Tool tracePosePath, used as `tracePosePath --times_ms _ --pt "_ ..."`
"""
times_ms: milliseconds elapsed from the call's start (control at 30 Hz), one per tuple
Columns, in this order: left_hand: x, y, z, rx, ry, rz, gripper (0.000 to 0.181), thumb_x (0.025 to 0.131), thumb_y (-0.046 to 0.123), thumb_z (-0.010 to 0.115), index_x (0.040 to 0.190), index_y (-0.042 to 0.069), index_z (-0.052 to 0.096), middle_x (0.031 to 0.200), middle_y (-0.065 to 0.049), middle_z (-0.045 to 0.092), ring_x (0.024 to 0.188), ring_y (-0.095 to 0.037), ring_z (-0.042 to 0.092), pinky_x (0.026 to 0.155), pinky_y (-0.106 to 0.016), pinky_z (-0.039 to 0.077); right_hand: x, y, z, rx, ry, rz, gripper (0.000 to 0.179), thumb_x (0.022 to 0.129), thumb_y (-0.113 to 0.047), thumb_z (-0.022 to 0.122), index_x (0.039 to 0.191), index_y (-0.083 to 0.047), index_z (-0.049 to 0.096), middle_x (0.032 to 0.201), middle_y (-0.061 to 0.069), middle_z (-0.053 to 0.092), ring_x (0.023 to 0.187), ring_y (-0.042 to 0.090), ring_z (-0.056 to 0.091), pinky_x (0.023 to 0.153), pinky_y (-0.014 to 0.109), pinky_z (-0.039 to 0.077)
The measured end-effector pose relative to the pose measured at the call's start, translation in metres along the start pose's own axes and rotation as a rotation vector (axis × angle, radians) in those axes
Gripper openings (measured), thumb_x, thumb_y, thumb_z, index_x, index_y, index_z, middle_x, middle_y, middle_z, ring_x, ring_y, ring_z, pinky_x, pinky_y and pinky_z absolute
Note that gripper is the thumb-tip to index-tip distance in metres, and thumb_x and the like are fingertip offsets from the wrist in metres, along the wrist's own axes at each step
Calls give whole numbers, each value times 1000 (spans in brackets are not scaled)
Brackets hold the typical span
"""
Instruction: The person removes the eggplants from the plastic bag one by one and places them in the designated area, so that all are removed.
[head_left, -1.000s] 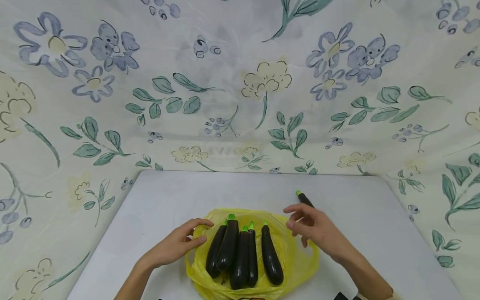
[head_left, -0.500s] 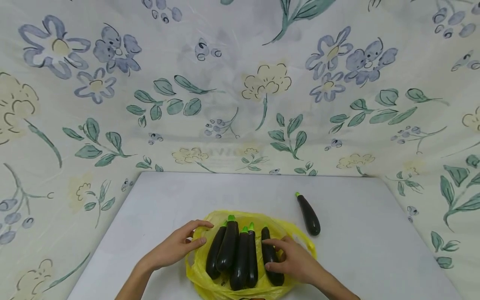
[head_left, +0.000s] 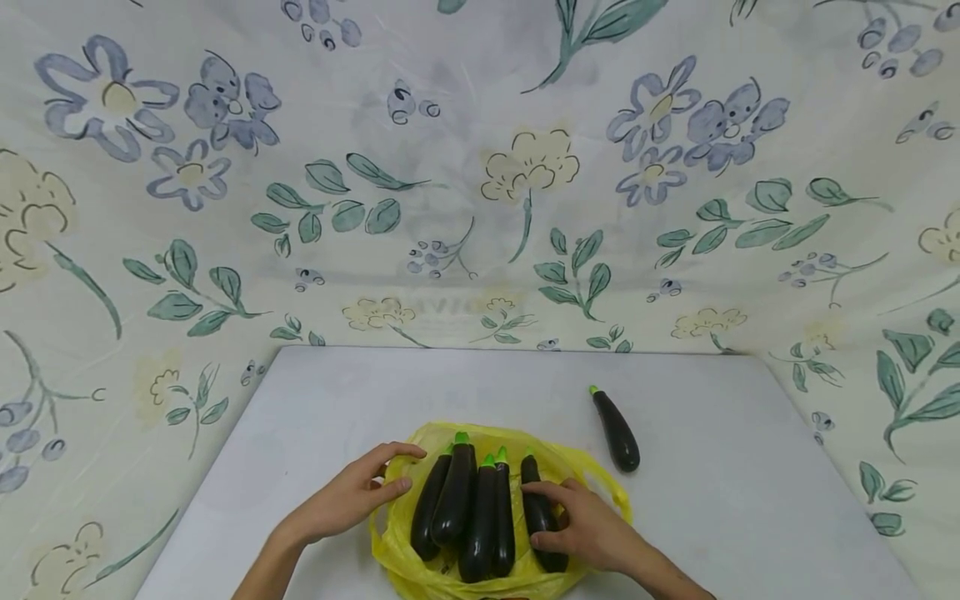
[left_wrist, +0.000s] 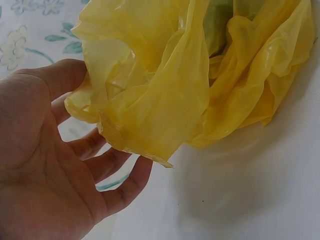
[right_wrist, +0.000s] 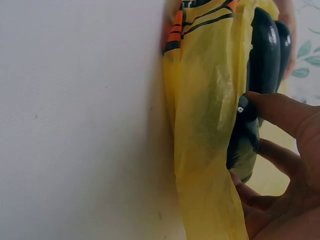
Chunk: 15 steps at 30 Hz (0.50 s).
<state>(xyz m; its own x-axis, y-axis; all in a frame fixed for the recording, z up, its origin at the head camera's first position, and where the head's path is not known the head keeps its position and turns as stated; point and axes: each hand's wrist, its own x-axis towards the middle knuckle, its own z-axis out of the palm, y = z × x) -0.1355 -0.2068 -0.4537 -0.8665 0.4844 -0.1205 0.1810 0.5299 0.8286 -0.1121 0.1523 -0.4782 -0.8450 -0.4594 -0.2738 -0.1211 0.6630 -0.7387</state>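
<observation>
A yellow plastic bag (head_left: 392,557) lies spread on the table with several dark eggplants (head_left: 453,504) in it, green stem ends pointing away from me. At its right side, my right hand (head_left: 596,527) holds the rightmost eggplant (head_left: 536,512) between thumb and fingers; the right wrist view shows the thumb on the dark skin of this eggplant (right_wrist: 244,130). My left hand (head_left: 348,497) stays at the bag's left edge, thumb and fingers spread apart. Close up, its loosely bent fingers lie along the rim of the bag (left_wrist: 150,110).
One more eggplant (head_left: 618,435) lies outside the bag, on the white table (head_left: 712,467) beyond my right hand. Floral cloth (head_left: 480,183) rises behind the table's far edge and drapes along both sides.
My right hand has come from beside the lone eggplant, over the bag's right edge, to the rightmost eggplant in the bag and stays there. The left hand holds its place.
</observation>
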Motion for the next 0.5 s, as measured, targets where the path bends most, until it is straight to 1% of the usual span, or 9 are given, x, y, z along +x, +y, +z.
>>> tracePosePath --times_ms 100,233,367,500 --pt "0 1 0 3 0 0 38 103 30 59 139 18 55 144 -7 53 122 -30 48 94 -49 43 -2 -3 -2 5 -2 -7 60 86 -38 79 141 -28 58 118 6 57 95 18 55 73 36 49" --pt "0 1 -1 -3 -1 -1 38 103 30 59 138 19 55 144 -7 53 119 -29 48 93 -48 43 -10 -12 -12 30 -18 -57 60 87 -38 78 143 -30 56 119 4 56 98 18 58 73 33 51" --pt "1 -1 -1 -6 -1 -5 37 103 30 59 138 19 55 144 -7 53 120 -30 48 93 -47 43 -22 -27 -32 62 -13 -113 57 91 -39 73 144 -33 54 125 5 55 97 17 59 73 31 52" --pt "1 -1 -2 -7 -1 1 38 103 29 60 138 19 55 144 -8 53 121 -30 48 92 -47 44 -31 -34 -56 81 42 -132 57 93 -38 73 145 -37 51 131 8 53 95 17 60 70 30 54"
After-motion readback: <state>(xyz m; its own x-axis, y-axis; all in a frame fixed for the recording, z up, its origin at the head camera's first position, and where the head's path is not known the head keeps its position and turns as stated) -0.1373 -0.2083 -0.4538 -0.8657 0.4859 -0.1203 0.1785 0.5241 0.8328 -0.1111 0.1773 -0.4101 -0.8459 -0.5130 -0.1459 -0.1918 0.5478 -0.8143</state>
